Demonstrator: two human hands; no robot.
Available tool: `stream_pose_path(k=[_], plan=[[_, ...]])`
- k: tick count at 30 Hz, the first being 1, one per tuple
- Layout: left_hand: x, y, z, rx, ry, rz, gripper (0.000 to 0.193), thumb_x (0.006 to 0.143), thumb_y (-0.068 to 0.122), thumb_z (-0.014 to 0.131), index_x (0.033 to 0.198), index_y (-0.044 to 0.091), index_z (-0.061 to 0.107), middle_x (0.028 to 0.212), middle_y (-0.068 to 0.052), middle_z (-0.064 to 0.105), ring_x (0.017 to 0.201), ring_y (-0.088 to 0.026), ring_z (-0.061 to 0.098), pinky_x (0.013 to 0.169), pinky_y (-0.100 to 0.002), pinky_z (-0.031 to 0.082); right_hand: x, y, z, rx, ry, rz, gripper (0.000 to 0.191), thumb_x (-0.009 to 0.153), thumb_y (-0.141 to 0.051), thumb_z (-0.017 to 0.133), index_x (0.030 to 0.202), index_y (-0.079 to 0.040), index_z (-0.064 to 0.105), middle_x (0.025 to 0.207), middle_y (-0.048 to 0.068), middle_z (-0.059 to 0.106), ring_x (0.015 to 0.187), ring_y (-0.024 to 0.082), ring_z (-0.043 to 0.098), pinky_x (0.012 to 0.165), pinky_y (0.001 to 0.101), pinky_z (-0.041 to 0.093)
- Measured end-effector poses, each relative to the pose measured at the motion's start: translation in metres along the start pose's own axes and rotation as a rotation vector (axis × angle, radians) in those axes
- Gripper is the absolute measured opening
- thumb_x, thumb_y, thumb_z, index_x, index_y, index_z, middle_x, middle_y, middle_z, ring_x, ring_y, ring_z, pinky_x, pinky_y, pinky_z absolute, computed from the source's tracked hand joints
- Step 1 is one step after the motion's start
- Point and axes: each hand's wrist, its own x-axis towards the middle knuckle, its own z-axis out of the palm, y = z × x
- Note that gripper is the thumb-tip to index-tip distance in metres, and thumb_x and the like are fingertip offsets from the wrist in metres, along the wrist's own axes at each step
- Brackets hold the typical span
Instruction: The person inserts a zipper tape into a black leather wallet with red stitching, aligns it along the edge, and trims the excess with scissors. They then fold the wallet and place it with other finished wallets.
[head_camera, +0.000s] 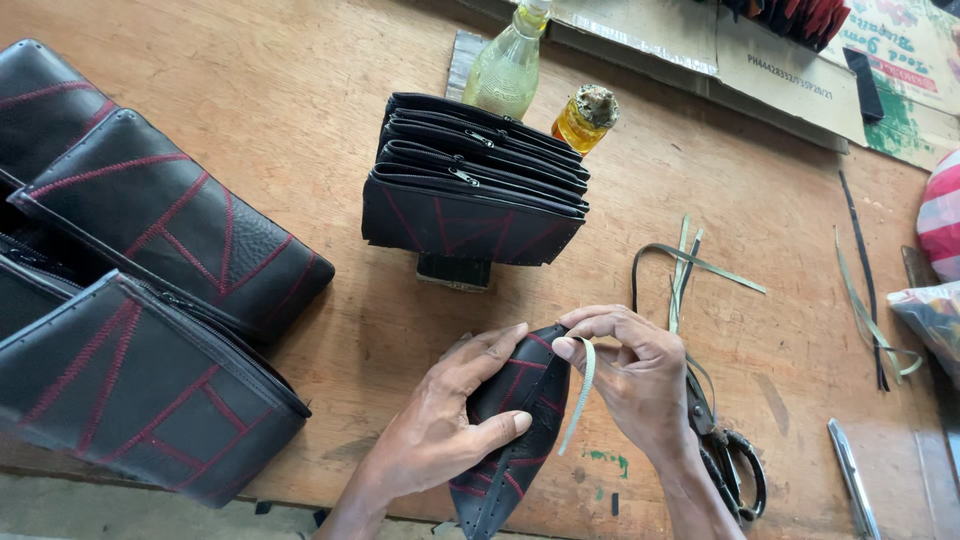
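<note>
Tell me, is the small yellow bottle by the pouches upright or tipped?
Upright. The small yellow bottle stands on the wooden table, plugged top upward, behind the stack of black pouches.

Centred on the wooden table (300, 90): a standing stack of zip pouches (475, 195), with a glass bottle (507, 65) and a small stoppered jar (585, 118) just behind it. Along the left edge, overlapping large stitched pouches (150, 300); at the near edge, a pouch (515, 430) between left hand (440, 425) and right hand (630, 375). Right of the hands, scissors (725, 455), loose trimmed strips (690, 265) behind them, and farther right a metal tool (852, 478).
</note>
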Motion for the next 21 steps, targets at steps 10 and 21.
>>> stream_pose_path(k=[10, 21], plan=[[0.007, 0.011, 0.003, 0.015, 0.057, -0.015, 0.067, 0.079, 0.022, 0.075, 0.141, 0.007, 0.056, 0.135, -0.015, 0.066, 0.126, -0.027, 0.065, 0.107, -0.038, 0.05, -0.003, -0.005, 0.002, -0.026, 0.031, -0.024, 0.01, 0.082, -0.004, 0.08, 0.091, -0.001, 0.076, 0.107, 0.01, 0.076, 0.095, 0.014, 0.076, 0.079, 0.0295, 0.063], [0.012, 0.006, 0.007, -0.036, 0.059, -0.021, 0.068, 0.078, 0.014, 0.073, 0.144, 0.015, 0.058, 0.14, -0.011, 0.065, 0.13, -0.026, 0.062, 0.109, -0.036, 0.045, -0.001, -0.007, 0.0, -0.185, 0.065, -0.078, 0.013, 0.076, -0.005, 0.085, 0.088, -0.003, 0.08, 0.1, 0.007, 0.078, 0.082, 0.008, 0.072, 0.062, 0.0208, 0.057]])
